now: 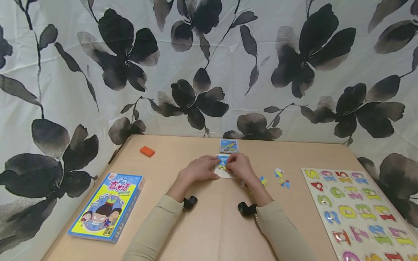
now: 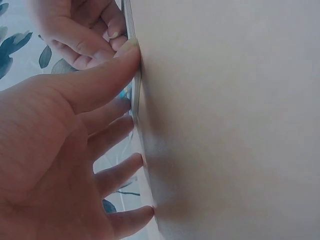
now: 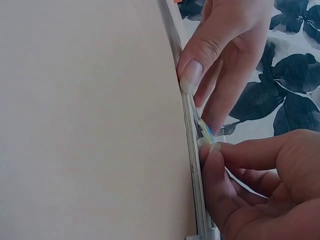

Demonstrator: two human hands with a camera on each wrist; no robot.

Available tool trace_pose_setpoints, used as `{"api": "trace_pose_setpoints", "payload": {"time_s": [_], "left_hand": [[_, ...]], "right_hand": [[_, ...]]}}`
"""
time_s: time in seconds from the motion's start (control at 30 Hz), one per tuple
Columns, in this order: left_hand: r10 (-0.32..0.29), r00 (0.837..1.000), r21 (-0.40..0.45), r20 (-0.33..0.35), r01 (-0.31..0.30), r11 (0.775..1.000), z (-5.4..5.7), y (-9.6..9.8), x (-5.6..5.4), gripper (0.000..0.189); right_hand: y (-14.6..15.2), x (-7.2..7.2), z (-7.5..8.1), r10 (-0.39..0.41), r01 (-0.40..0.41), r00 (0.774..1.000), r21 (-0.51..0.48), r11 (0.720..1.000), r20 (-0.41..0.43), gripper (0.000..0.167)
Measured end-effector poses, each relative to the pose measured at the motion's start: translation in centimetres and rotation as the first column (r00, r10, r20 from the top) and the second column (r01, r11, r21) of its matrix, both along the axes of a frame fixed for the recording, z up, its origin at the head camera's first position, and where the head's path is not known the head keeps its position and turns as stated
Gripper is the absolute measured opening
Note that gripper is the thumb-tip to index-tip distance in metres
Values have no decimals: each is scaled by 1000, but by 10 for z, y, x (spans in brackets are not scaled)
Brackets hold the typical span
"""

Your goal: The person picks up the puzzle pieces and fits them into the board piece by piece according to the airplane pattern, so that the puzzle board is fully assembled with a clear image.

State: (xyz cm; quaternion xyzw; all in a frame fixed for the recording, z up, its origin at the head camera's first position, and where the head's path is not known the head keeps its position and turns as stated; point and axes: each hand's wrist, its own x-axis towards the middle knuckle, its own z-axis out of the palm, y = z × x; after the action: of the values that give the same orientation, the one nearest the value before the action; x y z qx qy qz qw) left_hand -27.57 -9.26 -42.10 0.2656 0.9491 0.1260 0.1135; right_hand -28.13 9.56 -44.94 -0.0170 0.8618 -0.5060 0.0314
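Observation:
My left hand lies over the left side of a small white puzzle tray. In the left wrist view the left hand's thumb presses the tray's edge, and the other fingers spread fairly straight with their tips down. The tray holds a blue and yellow picture section. Over its right side, my right hand pinches a small puzzle piece between thumb and forefinger. The piece appears tilted above the tray in the right wrist view; its picture is mostly hidden by the fingertips.
Several loose puzzle pieces lie right of the right hand. Behind the tray is a blue picture puzzle. An orange block stands at the back left, a yellow-and-blue box at left, and a letter sheet at right.

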Motion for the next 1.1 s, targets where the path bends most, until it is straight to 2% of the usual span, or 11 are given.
{"api": "trace_pose_setpoints", "payload": {"time_s": [0.33, 0.73, 0.93, 1.1], "left_hand": [[15, 1000, 30, 7, -15, 999, 1, 2, 2, 73], [-8, 1000, -1, -2, 8, 1000, -1, 1, 1, 74], [4, 1000, -33, 2, -4, 999, -1, 0, 1, 74], [12, 1000, -48, 1, -12, 999, -2, 0, 1, 74]], "right_hand": [[-6, -2, 3, -27, 29, 999, 77, 997, -30, 7], [-11, -5, -1, -37, 54, 995, 185, 981, -96, 7], [-11, -4, 3, 33, -17, 998, 241, 970, -62, 4], [-8, -2, 9, 121, -105, 992, 287, 952, -37, 13]]}}
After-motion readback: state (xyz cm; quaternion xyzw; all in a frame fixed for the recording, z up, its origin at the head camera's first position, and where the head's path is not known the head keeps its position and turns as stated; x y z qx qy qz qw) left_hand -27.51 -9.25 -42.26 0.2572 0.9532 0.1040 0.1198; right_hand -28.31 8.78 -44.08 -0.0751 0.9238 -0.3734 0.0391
